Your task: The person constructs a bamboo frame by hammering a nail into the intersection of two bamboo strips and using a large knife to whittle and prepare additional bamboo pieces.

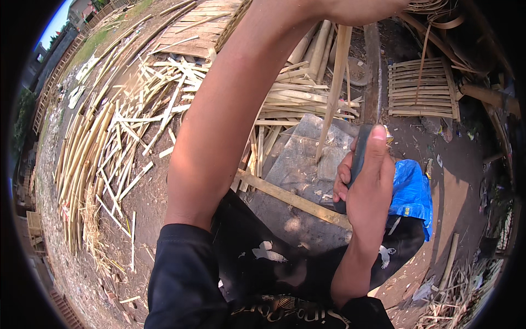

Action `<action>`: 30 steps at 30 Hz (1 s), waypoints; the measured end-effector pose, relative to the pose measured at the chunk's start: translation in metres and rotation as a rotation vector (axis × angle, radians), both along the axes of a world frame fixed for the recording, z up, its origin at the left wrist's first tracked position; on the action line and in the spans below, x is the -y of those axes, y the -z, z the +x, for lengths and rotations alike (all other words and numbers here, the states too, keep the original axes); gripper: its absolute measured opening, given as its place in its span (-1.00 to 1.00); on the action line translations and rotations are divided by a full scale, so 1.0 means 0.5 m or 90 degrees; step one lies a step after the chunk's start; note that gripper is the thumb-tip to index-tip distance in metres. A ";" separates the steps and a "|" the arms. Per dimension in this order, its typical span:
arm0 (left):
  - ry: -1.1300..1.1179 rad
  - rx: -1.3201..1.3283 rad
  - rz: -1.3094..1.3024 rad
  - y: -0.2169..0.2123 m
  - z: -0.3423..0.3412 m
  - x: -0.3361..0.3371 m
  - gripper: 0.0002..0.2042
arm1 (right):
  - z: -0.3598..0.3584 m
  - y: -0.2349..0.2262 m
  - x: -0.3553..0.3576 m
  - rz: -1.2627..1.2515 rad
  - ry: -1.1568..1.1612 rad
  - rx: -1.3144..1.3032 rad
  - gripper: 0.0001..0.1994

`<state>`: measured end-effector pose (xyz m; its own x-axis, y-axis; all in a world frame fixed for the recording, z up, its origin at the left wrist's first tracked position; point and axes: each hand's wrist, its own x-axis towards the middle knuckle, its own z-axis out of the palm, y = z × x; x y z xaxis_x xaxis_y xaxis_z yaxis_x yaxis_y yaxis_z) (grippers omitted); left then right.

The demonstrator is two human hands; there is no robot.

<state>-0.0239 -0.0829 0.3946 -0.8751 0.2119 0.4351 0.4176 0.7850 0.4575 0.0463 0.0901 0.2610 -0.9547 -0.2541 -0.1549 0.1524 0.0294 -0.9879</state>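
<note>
R hand (373, 178) has fingers wrapped round knife (360, 156) handle; L hand (356, 10) cut off, fingers can't tell. Bamboo strip (334, 90) upright mid-scene, prob. unfinished; split-strip pile (183, 77) far left looks done.

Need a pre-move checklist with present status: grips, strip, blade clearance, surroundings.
1. Right hand closed round the dark handle: ok, thumb along its top.
2. Left hand gripping securely: cannot tell, fingers out of frame.
3. Bamboo strip's lower end seated on the grey slab: cannot tell, it overlaps the slab in view, contact unclear.
4. Blade apart from that strip: ok, a gap shows.
5. Space before the legs uncluttered: not ok, a flat strip lies across.
</note>
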 end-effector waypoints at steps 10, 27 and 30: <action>0.063 -0.190 -0.149 0.013 0.045 0.029 0.11 | -0.010 0.031 0.016 0.114 -0.052 0.071 -0.39; 0.110 -0.074 -0.066 0.005 0.029 0.058 0.02 | -0.003 0.069 0.006 0.166 -0.081 -0.051 -0.39; 0.158 -0.067 -0.034 0.018 0.046 0.080 0.00 | 0.001 0.039 0.012 0.223 -0.134 0.000 -0.39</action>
